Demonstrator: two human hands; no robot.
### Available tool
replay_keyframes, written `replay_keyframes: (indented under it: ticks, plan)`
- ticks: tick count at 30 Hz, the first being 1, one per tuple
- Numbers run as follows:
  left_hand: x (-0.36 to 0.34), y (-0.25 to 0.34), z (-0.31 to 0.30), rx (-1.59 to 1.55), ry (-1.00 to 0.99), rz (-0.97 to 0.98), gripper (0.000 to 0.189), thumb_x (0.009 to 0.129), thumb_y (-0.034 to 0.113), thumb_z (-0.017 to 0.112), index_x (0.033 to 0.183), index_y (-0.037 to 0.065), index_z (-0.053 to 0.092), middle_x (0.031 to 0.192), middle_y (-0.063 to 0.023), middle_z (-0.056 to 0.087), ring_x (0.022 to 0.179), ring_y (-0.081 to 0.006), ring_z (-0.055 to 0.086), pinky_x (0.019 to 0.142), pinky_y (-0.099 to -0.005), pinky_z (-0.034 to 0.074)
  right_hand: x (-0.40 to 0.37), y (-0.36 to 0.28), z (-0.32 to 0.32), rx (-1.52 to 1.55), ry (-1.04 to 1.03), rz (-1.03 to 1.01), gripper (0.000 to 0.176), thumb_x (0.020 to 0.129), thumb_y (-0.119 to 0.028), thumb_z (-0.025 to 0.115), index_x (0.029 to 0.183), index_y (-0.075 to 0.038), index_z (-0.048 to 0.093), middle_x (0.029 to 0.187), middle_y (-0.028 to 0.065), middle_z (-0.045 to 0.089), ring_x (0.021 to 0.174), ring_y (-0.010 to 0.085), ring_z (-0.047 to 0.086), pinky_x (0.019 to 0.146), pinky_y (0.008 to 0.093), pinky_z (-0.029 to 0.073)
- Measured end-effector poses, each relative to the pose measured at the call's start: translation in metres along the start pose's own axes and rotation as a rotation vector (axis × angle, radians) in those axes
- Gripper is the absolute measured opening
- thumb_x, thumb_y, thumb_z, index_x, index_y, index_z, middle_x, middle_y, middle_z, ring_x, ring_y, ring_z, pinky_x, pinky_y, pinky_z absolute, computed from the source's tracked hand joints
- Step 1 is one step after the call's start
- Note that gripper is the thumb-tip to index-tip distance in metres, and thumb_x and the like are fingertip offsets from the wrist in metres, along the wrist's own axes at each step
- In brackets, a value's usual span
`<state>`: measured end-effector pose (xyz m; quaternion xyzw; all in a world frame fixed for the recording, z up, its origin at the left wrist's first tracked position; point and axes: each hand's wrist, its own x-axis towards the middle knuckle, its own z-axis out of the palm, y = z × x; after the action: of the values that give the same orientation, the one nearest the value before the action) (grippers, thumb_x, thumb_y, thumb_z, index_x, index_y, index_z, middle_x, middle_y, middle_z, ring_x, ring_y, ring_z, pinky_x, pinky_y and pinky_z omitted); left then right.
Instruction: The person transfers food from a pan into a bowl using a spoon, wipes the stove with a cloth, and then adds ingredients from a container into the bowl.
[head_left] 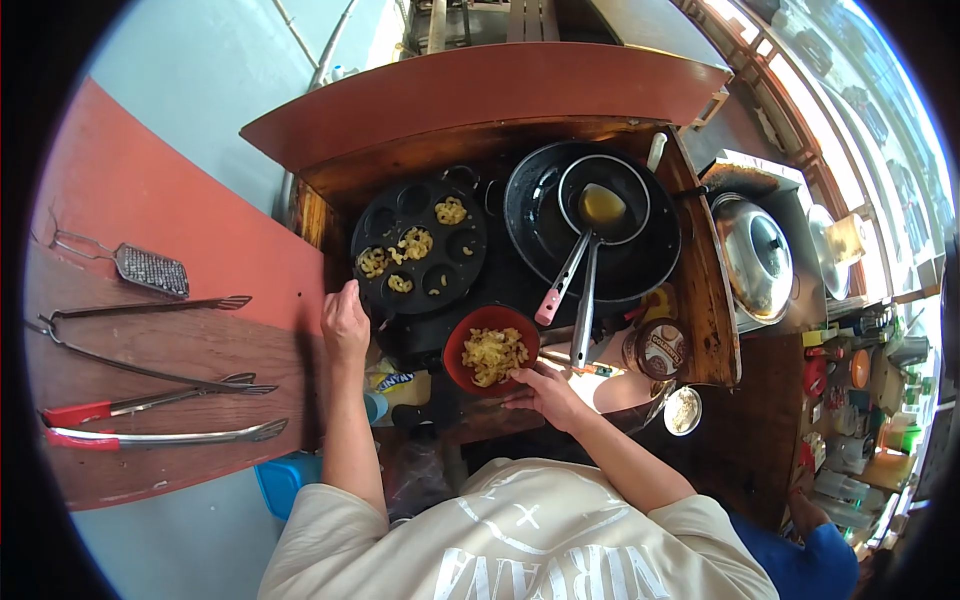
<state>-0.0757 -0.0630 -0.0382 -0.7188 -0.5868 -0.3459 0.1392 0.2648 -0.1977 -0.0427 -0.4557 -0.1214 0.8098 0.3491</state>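
Observation:
My right hand (548, 393) grips the lower right rim of a red bowl (453, 362). Elbow macaroni (494, 356), yellowish and heaped, fills the bowl. Beyond it sits a round black pan with several round hollows (437, 232). Loose macaroni (415, 243) lies in some hollows and over the ridges between them. Close to that pan's lower left edge is my left hand (345, 320), its fingers drawn together. What those fingertips hold, if anything, is too small to make out.
Right of the hollowed pan stands a large black frying pan (525, 235), with a smaller pan and a ladle (602, 206) over it. Tongs (170, 436) and a grater (150, 270) lie on the left board. A brown-lidded jar (662, 348) and lidded pot (755, 258) are at right.

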Motion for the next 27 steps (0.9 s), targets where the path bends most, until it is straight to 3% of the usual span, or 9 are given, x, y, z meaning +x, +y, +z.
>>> replay_keyframes:
  ticks: [2,10,15,16,18,22,24,25,27]
  plan:
    - [-0.007,-0.004,0.003,-0.054,-0.031,0.095,0.015,0.09,-0.002,0.062,0.104,-0.002,0.067,0.087,-0.0156,0.069,0.08,-0.0324,0.065,0.071,-0.042,0.053,-0.001,0.001,-0.001,0.007,0.004,0.001,0.045,0.095,-0.018,0.062,0.133,0.001,0.045,0.114,0.0149,0.062,0.091,0.026,0.068,0.088,0.0404,0.058]
    - [-0.012,-0.01,-0.002,-0.089,-0.068,0.076,0.021,0.089,-0.002,0.063,0.109,0.0,0.066,0.088,-0.0149,0.069,0.083,-0.0323,0.066,0.074,-0.0424,0.054,0.0,0.003,-0.002,-0.007,-0.001,0.028,0.05,0.094,-0.02,0.063,0.135,0.002,0.043,0.12,0.0154,0.058,0.091,0.0249,0.066,0.087,0.038,0.058]
    - [-0.036,-0.006,0.011,-0.173,0.033,-0.279,0.02,0.095,0.008,0.06,0.113,0.001,0.067,0.088,-0.0164,0.071,0.077,-0.0317,0.068,0.07,-0.0405,0.055,0.001,-0.003,0.001,-0.023,-0.018,0.019,0.05,0.094,-0.02,0.063,0.134,0.002,0.044,0.119,0.0151,0.059,0.091,0.0246,0.066,0.087,0.0378,0.058]
    - [-0.041,-0.001,0.011,-0.175,0.034,-0.28,0.02,0.095,0.008,0.06,0.113,0.001,0.067,0.088,-0.0164,0.071,0.077,-0.0317,0.068,0.07,-0.0405,0.055,0.002,-0.004,0.002,-0.033,-0.027,0.006,0.049,0.095,-0.02,0.063,0.134,0.003,0.044,0.118,0.0152,0.059,0.091,0.0245,0.066,0.087,0.0379,0.058]
    - [-0.047,0.011,0.014,-0.345,0.031,-0.581,0.023,0.099,0.012,0.056,0.116,0.0,0.066,0.082,-0.0147,0.071,0.068,-0.0238,0.069,0.064,-0.0361,0.055,0.005,-0.009,0.005,-0.043,-0.037,-0.008,0.049,0.095,-0.021,0.063,0.133,0.003,0.044,0.117,0.0152,0.059,0.091,0.0244,0.066,0.087,0.038,0.058]
    - [-0.045,0.024,0.026,-0.459,0.055,-0.716,0.026,0.101,0.014,0.054,0.117,-0.002,0.066,0.076,-0.0116,0.071,0.061,-0.0157,0.065,0.057,-0.0305,0.052,0.012,-0.019,0.019,-0.075,-0.053,-0.068,0.05,0.095,-0.024,0.065,0.13,0.003,0.043,0.115,0.016,0.06,0.09,0.0242,0.067,0.085,0.0373,0.059]
    - [-0.045,0.026,0.032,-0.739,0.097,-0.903,0.026,0.101,0.014,0.054,0.116,-0.004,0.066,0.077,-0.0091,0.07,0.059,-0.0121,0.061,0.055,-0.0258,0.05,0.019,-0.026,0.028,-0.078,-0.065,-0.089,0.051,0.094,-0.025,0.065,0.129,0.004,0.043,0.114,0.0162,0.061,0.09,0.0241,0.067,0.084,0.037,0.059]
    - [-0.043,0.024,0.034,-0.74,0.098,-0.904,0.026,0.101,0.014,0.054,0.116,-0.004,0.066,0.077,-0.0091,0.07,0.059,-0.0121,0.061,0.055,-0.0258,0.05,0.023,-0.03,0.033,-0.089,-0.065,-0.097,0.052,0.094,-0.026,0.066,0.129,0.004,0.043,0.114,0.016,0.061,0.089,0.0235,0.067,0.083,0.0363,0.059]
    - [-0.039,0.019,0.036,-0.95,0.188,-1.224,0.025,0.101,0.013,0.055,0.115,-0.004,0.066,0.078,-0.008,0.07,0.057,-0.0109,0.059,0.054,-0.023,0.049,0.029,-0.036,0.043,-0.102,-0.063,-0.103,0.053,0.094,-0.027,0.067,0.129,0.004,0.043,0.114,0.0158,0.06,0.089,0.0228,0.067,0.082,0.0357,0.059]
